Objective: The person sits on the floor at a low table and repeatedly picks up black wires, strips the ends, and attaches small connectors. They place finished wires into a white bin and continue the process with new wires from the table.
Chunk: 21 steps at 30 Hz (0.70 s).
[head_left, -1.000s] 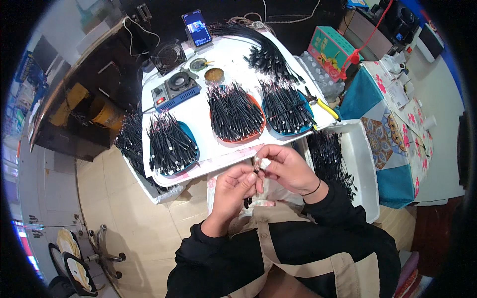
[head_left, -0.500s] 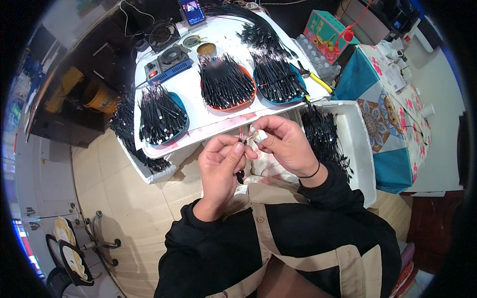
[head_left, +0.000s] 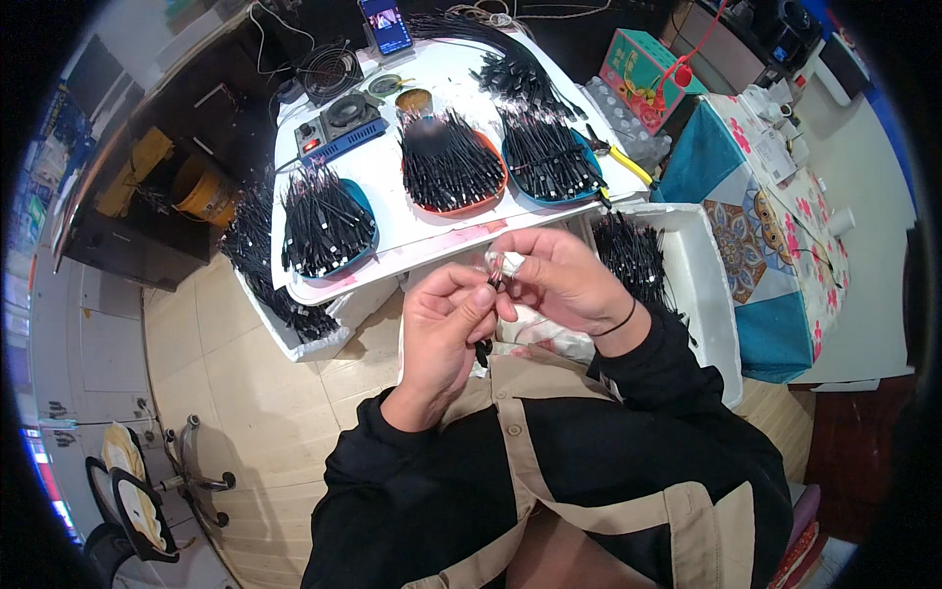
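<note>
While both hands meet just below the near edge of the white surface (head_left: 432, 240), the left hand (head_left: 446, 329) and the right hand (head_left: 559, 280) are closed together around a small clear piece (head_left: 496, 263) with a short black cable (head_left: 483, 348) hanging from it. It sits pinched between the fingertips, close to the person's chest.

Three shallow dishes stand on the surface in a row, each heaped with black cables: a blue dish (head_left: 365, 221) on the left, an orange dish (head_left: 486, 201) in the middle, and a second blue dish (head_left: 535, 191) on the right. A white bin (head_left: 702, 285) beside the right hand holds another bundle of black cables, and a white box (head_left: 294, 339) at the left edge carries more. Behind the dishes sit a small fan unit (head_left: 339, 123), one round tin (head_left: 414, 100) and a phone (head_left: 385, 22) propped upright. One pair of yellow-handled pliers (head_left: 623, 162) lies by the right dish.
</note>
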Motion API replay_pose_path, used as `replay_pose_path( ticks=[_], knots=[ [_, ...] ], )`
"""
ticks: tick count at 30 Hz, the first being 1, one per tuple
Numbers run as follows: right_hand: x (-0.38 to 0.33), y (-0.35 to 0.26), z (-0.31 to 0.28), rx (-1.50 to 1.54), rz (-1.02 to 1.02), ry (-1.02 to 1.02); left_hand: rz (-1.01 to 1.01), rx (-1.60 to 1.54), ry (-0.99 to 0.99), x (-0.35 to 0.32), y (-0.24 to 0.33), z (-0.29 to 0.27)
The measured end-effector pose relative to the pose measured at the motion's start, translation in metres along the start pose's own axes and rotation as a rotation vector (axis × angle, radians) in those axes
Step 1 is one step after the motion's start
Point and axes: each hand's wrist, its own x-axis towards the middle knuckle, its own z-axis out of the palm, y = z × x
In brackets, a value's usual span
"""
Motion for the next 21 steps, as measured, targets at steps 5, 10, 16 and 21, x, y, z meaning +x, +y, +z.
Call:
replay_pose_path(
  ticks=[5, 10, 16, 21],
  knots=[
    [0.002, 0.007, -0.002, 0.05, 0.093, 0.025, -0.024, -0.02, -0.002, 0.004, -0.004, -0.004],
    [0.005, -0.004, -0.012, -0.137, 0.088, -0.029, -0.096, 0.169, -0.028, 0.004, -0.002, -0.006],
    [0.011, 0.014, -0.021, 0.296, 0.232, -0.003, -0.217, 0.057, -0.054, 0.014, -0.004, -0.012],
    [0.025, 0.008, -0.04, 0.179, 0.231, -0.003, -0.266, 0.068, -0.015, 0.03, -0.004, -0.016]
  ],
)
